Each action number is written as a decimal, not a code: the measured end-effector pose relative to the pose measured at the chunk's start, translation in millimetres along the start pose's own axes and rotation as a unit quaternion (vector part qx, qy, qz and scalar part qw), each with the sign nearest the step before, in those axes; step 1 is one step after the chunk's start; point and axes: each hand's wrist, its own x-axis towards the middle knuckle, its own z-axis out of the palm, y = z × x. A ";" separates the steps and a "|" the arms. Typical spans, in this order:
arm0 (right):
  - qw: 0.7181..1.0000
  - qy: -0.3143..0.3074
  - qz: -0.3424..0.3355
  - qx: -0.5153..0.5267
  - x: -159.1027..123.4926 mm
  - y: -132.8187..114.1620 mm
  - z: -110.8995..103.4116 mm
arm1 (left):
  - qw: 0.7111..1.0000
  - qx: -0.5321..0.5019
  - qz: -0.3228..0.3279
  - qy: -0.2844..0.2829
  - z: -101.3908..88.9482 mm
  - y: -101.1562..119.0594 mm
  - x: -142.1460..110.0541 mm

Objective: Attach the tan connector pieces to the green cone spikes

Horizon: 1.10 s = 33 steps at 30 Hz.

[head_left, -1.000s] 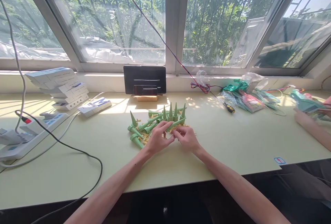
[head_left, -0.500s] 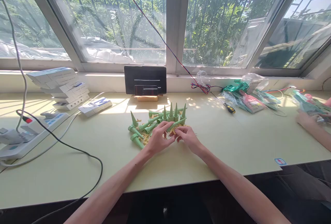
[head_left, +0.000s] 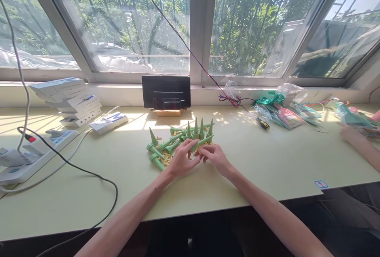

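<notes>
My left hand (head_left: 183, 158) is closed around a green plastic spike (head_left: 203, 141), whose tapered tip points to the upper right. Close against it, my right hand (head_left: 216, 157) pinches a small yellow plastic piece (head_left: 199, 150) at the spike's wide end; fingers partly hide whether the two are joined. Several green spikes stand upright behind my hands, among them one spike (head_left: 195, 129). Others lie on their sides to the left, such as the capped spike (head_left: 156, 161). Small yellow pieces (head_left: 168, 158) are scattered between them.
A tablet and a phone (head_left: 166, 91) lean on a wooden stand. At left are stacked white boxes (head_left: 74, 101), a power strip (head_left: 53, 146) and a black cable (head_left: 101, 177). A screwdriver (head_left: 263, 123) and bagged items (head_left: 287, 116) lie right, near another person's hand (head_left: 356, 136).
My hands keep almost the same hold and place. At the far right, the other person's hands have shifted with a bagged item. The view has moved very slightly.
</notes>
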 end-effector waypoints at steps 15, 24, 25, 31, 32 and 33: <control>1.000 -0.006 0.003 0.010 -0.4 0.9 -1.5 | 1.000 -0.002 -0.015 -0.018 -2.5 1.2 -0.3; 1.000 -0.011 -0.003 0.010 0.1 -0.1 -0.9 | 1.000 -0.002 -0.002 -0.004 -0.8 0.1 0.8; 1.000 -0.012 -0.003 0.010 0.2 -0.3 -0.9 | 1.000 -0.003 -0.001 -0.003 -0.8 0.3 0.9; 1.000 -0.011 -0.010 0.007 0.6 0.3 -0.8 | 1.000 -0.005 0.000 0.004 -0.9 2.3 1.4; 1.000 -0.010 -0.013 0.004 0.7 0.6 -0.6 | 1.000 -0.005 0.000 0.005 -0.8 2.6 1.4; 1.000 -0.008 -0.016 0.000 0.6 0.9 -0.3 | 1.000 -0.006 0.000 0.006 -0.7 2.7 1.3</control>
